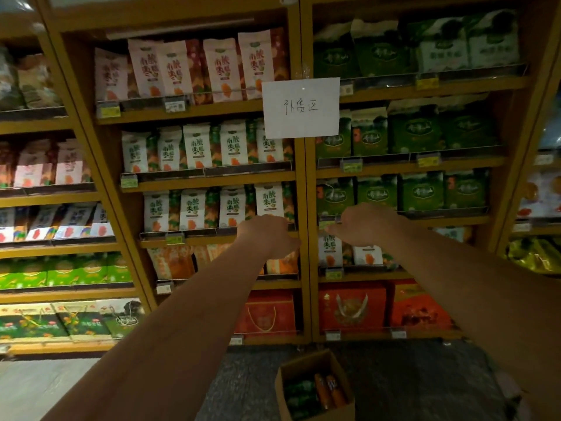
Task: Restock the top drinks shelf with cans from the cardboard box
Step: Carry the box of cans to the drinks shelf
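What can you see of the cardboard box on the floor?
The cardboard box is plain brown, small and open-topped. It stands upright on the dark floor in front of the shelving, and the frame's bottom edge cuts off its lower part. Inside lie green items on the left and orange ones on the right, likely cans but too blurred to be sure. The left hand and right hand are up at the shelves, not touching it.

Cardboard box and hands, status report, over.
Left hand and right hand up at the wooden shelf front, no can visible in either. Open brown cardboard box on floor, green and orange cans inside. Nothing blocking it.
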Available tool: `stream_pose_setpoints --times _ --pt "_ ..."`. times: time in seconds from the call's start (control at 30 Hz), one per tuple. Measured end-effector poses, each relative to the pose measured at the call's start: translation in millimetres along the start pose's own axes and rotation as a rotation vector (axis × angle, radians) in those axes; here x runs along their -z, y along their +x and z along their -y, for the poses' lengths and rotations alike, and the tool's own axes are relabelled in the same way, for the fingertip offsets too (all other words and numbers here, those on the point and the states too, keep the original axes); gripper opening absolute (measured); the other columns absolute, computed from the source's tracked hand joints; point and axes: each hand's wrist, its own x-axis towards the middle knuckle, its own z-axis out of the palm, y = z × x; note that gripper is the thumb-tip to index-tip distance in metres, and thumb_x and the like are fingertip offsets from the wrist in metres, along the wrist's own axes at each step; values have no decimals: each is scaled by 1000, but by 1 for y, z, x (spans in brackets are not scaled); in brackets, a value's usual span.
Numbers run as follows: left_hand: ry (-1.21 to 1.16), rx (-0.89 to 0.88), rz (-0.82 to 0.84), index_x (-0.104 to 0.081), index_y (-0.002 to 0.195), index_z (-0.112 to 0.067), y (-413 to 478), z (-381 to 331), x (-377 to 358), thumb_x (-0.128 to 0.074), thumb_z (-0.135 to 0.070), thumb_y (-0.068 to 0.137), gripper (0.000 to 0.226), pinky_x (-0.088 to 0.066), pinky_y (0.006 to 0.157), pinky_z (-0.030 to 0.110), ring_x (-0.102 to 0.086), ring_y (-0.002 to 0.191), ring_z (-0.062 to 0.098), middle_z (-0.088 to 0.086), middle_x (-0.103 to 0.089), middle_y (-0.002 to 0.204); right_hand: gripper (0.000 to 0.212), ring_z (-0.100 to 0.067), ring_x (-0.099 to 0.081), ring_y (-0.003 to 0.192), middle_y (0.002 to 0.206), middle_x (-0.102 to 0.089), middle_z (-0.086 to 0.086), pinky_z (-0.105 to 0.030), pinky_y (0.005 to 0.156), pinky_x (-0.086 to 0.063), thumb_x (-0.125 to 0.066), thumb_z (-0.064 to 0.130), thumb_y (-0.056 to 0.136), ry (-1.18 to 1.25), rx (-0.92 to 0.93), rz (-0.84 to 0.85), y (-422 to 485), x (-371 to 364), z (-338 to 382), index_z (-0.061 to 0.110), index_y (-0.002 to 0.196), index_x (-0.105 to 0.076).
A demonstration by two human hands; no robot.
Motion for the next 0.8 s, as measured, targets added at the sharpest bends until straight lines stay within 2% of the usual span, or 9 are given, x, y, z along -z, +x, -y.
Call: stream_pose_setpoints --times 0.07,0.17,0.3,0.37,0.47,0.57,0.7,0.77,0.8 --pt "-11 18 0 -53 127 -20 16 -14 -6 -41 -58 93 52 -42 76 33 -56 109 26 5 -57 124 68 -28 -56 95 111 -61 -13 -44 96 -47 -27 63 95 12 5 5 20 -1 -15 7 109 -61" --pt "-2 51 13 -53 127 -20 36 -26 -8 -40 -60 92 55 -42 77 34 -55 110 26 6 -57 124 70 -28 -57 105 125 -57 -14 -44 96 -47 -24 63 96 3 33 28 45 -5 -30 8 125 -56" --pt "15 97 22 -48 133 -21 65 -29 -5 -39 -61 93 57 -44 84 38 -53 115 27 6 -54 129 69 -25 -60 94 98 -59 -9 -43 92 -50 -24 63 96 5 71 32 78 -12 -43 7 111 -62" --pt "14 94 17 -50 130 -21 83 -29 -6 -39 -60 92 55 -46 87 39 -53 114 27 7 -54 127 70 -27 -60 99 107 -60 -11 -44 93 -49 -24 64 95 14 66 34 94 -14 -48 7 115 -60" --pt "20 73 16 -55 125 -20 111 -30 -8 -37 -62 91 56 -43 81 36 -54 111 28 5 -57 123 71 -28 -58 104 120 -59 -12 -43 93 -49 -24 64 95 -14 58 25 118 -18 -53 8 126 -56" --pt "32 36 13 -54 125 -19 142 -30 -12 -38 -60 92 54 -42 81 36 -55 110 27 6 -58 122 70 -27 -59 102 120 -58 -13 -41 91 -50 -26 64 95 -22 40 18 145 -21 -57 8 122 -59" --pt "-2 -6 15 -53 125 -18 187 -19 -18 -40 -59 92 54 -47 82 36 -57 106 26 5 -60 119 68 -27 -57 106 122 -58 -14 -38 89 -48 -26 62 96 -30 14 32 184 -25 -54 7 120 -58" --pt "4 -33 10 -56 122 -18 209 -10 -22 -41 -59 92 53 -47 84 36 -57 107 25 4 -61 119 67 -27 -58 103 114 -59 -12 -36 84 -48 -26 63 95 -27 0 38 204 -29 -48 8 112 -60" --pt "9 -47 7 -57 121 -18 220 -5 -25 -41 -59 93 52 -46 82 34 -58 107 24 4 -61 119 64 -26 -59 98 105 -59 -11 -34 81 -48 -27 63 95 -22 -9 37 215 -33 -45 9 101 -61"
